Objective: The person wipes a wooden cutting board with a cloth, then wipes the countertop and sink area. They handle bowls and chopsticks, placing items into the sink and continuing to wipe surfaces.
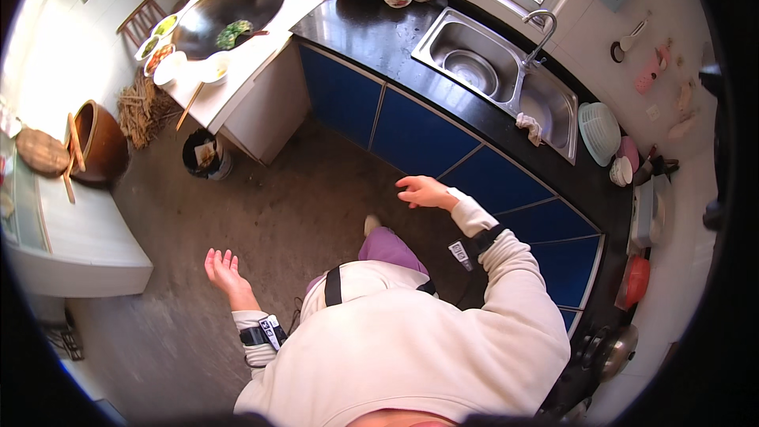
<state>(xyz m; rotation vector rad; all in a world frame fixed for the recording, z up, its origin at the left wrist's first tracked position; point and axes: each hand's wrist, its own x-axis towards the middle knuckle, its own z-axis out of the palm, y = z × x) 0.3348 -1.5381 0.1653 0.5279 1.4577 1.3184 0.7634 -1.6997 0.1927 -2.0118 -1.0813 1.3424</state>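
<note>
My left hand (225, 276) is held out over the bare floor, palm turned up, fingers apart and nothing in it. Out to the right, my right hand (424, 192) hovers in front of the blue cabinet doors (424, 124), also free of any object, its fingers loosely spread. Ahead, a large wok (213, 12) is set into the white stove top, with chopped greens (233, 34) and a turner (255, 34) in it. At the stove's near corner stand a white bowl (214, 68), another white bowl (170, 68) and a dish of red pieces (160, 58).
A black-lined bin (207, 154) stands below the stove corner. Chopsticks (190, 107) jut over the stove edge. The black counter (362, 29) carries a double sink (474, 53) with a metal basin (471, 71). At left are a brown vat (104, 142) and a white cabinet (89, 219).
</note>
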